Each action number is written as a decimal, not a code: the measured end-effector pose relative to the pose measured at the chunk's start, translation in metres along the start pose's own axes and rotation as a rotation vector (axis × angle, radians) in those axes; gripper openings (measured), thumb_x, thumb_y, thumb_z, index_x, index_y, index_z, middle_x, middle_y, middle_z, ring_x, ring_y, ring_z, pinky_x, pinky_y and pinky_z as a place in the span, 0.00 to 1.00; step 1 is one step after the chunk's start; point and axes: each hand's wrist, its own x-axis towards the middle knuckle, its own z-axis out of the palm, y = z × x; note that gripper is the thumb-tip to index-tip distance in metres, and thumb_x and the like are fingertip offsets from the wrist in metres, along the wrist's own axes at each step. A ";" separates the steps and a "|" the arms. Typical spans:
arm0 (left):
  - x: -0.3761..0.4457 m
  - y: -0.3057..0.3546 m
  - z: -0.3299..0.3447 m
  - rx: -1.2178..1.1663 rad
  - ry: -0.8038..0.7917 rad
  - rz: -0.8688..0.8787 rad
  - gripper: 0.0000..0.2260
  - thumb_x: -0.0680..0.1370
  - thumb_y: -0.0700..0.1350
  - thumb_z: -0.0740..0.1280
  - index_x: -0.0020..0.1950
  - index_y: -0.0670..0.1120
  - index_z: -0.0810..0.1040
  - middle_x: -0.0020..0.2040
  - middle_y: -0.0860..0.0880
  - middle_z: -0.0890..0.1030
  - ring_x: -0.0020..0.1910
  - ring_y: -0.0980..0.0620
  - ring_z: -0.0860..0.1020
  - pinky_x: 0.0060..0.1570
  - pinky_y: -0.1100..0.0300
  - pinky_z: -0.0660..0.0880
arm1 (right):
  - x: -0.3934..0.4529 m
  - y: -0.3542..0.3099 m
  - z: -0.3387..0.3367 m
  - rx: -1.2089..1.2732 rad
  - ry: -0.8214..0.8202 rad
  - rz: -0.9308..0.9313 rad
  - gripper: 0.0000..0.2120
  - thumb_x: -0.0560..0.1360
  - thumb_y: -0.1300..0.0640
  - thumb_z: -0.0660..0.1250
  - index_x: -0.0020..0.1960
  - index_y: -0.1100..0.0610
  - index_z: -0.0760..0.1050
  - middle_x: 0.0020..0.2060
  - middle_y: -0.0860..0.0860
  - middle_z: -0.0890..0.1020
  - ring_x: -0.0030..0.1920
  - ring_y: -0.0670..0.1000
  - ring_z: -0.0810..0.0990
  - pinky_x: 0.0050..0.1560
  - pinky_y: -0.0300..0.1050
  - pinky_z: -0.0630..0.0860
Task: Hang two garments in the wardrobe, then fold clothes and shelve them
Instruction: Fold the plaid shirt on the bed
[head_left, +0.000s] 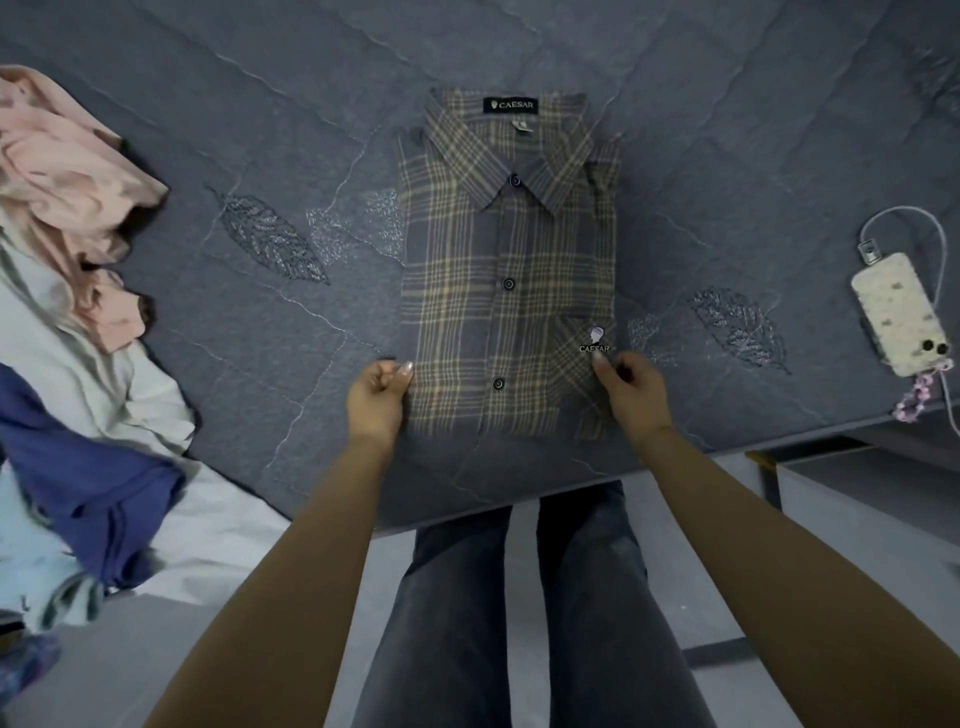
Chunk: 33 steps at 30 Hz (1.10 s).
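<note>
Near edge of the bed (270, 364): the left hand (376, 400) and right hand (626, 387), fingers curled, pinch the two sides of a folded plaid shirt (509, 270) by its lower end. The shirt lies flat, buttoned, collar toward the far side. Left edge: heaped clothes (78, 291). Right edge: a phone (898, 312) on its cable.

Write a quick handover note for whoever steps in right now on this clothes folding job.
Left hand: pinches the plaid shirt's near left edge.
Right hand: pinches its near right edge, by the pocket logo.
Shirt lies buttoned, sides folded in, collar away, on the grey bedspread.
Done: side folds. Left: fold it up, shelve it, then the unfolded pile at left.
Phone on its cable lies at right.
</note>
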 end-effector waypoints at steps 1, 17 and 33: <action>-0.002 -0.002 0.000 -0.001 0.029 -0.001 0.11 0.80 0.40 0.65 0.38 0.46 0.71 0.34 0.50 0.74 0.35 0.56 0.71 0.36 0.66 0.72 | 0.001 0.003 0.000 -0.016 -0.004 0.000 0.20 0.79 0.55 0.67 0.33 0.54 0.60 0.32 0.50 0.63 0.35 0.47 0.63 0.39 0.43 0.63; 0.084 0.120 0.041 -0.130 -0.305 -0.062 0.28 0.71 0.60 0.71 0.63 0.44 0.75 0.55 0.48 0.84 0.52 0.50 0.83 0.46 0.56 0.79 | 0.125 -0.126 0.005 0.332 -0.273 0.162 0.37 0.67 0.33 0.72 0.70 0.50 0.71 0.57 0.40 0.77 0.52 0.38 0.75 0.53 0.39 0.73; 0.024 0.121 0.044 -0.550 -0.112 0.012 0.29 0.71 0.53 0.76 0.67 0.41 0.75 0.55 0.44 0.84 0.55 0.46 0.83 0.56 0.49 0.79 | 0.103 -0.174 0.002 0.373 -0.374 0.063 0.28 0.61 0.50 0.80 0.58 0.58 0.81 0.53 0.51 0.85 0.57 0.52 0.82 0.62 0.54 0.77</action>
